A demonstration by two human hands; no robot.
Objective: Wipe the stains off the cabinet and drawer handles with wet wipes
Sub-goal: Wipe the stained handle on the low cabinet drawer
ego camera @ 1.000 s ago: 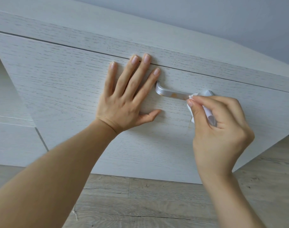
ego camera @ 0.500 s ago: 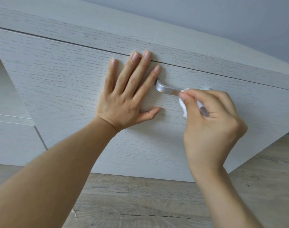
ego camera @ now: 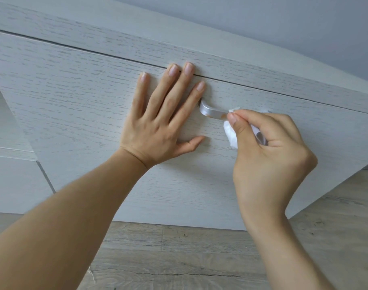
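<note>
A silver drawer handle is fixed to a pale wood-grain drawer front. Only its left end shows, with an orange-brown stain near my thumb. My right hand holds a crumpled white wet wipe wrapped round the handle, thumb on top, and covers the rest of the handle. My left hand lies flat on the drawer front just left of the handle, fingers spread and straight, fingertips at the drawer's top edge.
The cabinet top runs above the drawer, with a grey wall behind. More cabinet panels lie at the left. Grey wood-plank floor shows below and at the right.
My right hand slid the wipe left along the handle, then back a little to the right, uncovering a stained stretch of handle. My left hand stayed flat on the drawer front.
</note>
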